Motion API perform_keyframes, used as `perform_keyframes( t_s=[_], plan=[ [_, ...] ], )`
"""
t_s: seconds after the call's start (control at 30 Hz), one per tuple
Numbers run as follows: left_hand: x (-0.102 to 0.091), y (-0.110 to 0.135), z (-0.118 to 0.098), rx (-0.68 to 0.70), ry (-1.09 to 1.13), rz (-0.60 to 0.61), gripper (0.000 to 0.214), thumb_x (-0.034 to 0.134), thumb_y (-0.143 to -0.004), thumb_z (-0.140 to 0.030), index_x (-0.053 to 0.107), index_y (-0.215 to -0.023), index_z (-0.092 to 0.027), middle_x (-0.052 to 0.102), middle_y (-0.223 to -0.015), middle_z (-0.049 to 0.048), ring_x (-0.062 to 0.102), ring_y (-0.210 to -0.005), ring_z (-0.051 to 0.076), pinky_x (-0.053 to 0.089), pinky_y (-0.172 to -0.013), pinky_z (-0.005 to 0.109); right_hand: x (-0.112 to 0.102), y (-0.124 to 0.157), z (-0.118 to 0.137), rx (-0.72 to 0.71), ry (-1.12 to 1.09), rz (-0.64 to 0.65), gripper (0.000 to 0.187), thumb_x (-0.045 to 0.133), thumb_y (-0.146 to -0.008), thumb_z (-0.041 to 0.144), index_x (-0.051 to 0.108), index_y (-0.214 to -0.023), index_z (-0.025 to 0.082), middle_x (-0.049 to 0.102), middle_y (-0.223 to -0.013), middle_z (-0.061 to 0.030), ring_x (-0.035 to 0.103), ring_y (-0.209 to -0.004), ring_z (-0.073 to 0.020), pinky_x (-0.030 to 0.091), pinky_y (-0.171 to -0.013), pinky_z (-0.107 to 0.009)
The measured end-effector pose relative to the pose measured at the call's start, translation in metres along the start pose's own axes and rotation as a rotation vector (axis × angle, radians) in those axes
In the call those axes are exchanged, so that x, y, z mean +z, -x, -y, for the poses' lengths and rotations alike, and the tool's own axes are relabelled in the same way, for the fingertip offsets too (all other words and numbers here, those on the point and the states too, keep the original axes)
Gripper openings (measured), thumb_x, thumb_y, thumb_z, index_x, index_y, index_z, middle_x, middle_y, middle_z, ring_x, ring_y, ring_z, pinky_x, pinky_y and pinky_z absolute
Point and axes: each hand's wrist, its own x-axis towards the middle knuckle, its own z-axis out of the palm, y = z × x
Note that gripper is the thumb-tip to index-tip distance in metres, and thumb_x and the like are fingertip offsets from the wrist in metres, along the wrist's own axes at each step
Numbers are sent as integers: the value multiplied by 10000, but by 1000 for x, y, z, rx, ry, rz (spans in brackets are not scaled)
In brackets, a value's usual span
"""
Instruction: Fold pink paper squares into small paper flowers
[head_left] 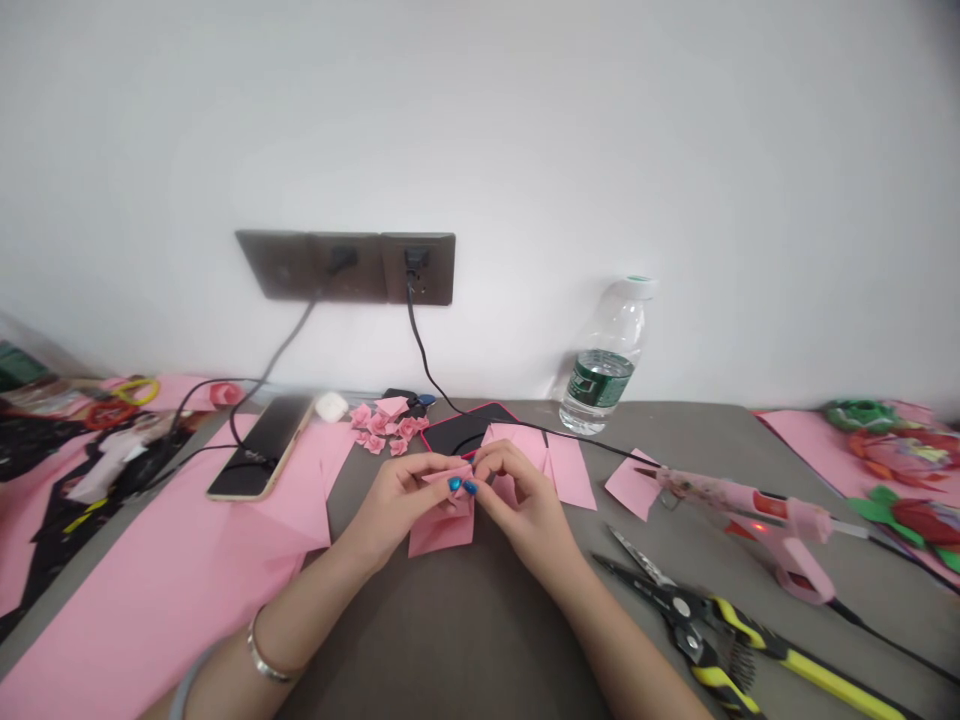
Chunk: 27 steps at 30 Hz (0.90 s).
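Low in the middle of the view, my left hand [400,505] and my right hand [531,500] meet over the grey table, thumbs nearly touching. Both are closed in a pinch on a small folded piece of pink paper [451,482]; my fingers hide most of its shape. Just beneath it shows a pink paper square [442,533], and I cannot tell whether it is part of the same piece. Behind my left hand sits a cluster of small pink paper flowers [382,425]. More pink paper pieces [574,470] lie behind my right hand.
On the right are a pink glue gun [757,510] with its cord, open black-and-yellow scissors [682,610] and paper flowers [907,455]. A water bottle [604,360] stands by the wall. On the left a phone [262,450] rests on large pink sheets [180,580]. Cables run from the wall socket [416,270].
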Motion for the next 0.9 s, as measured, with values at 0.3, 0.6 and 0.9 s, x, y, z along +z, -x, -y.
perform_keyframes(
  t_s=[0.3, 0.6, 0.9],
  plan=[
    [3, 1, -1, 0, 59, 34, 253, 765, -734, -240, 736, -978, -181, 723, -985, 64, 664, -909, 205, 561, -809, 314, 2, 1, -7, 160, -171, -26, 215, 656, -835, 382, 544, -783, 207, 544, -764, -11, 515, -708, -162, 421, -644, -285],
    [1, 0, 2, 65, -86, -6, 286, 684, -730, -130, 689, -1010, -190, 714, -885, 37, 662, -845, 179, 541, -765, 279, 3, 1, -10, 216, -201, 31, 228, 673, -811, 412, 602, -812, 195, 594, -761, -18, 559, -700, -165, 467, -644, -288],
    [-1, -2, 4, 65, -93, 23, 263, 689, -732, -139, 690, -992, -180, 742, -971, 69, 683, -934, 217, 554, -836, 336, 2, 0, -11, 214, -205, 32, 247, 690, -794, 401, 567, -726, 197, 554, -699, 4, 513, -633, -145, 426, -593, -272]
  ],
)
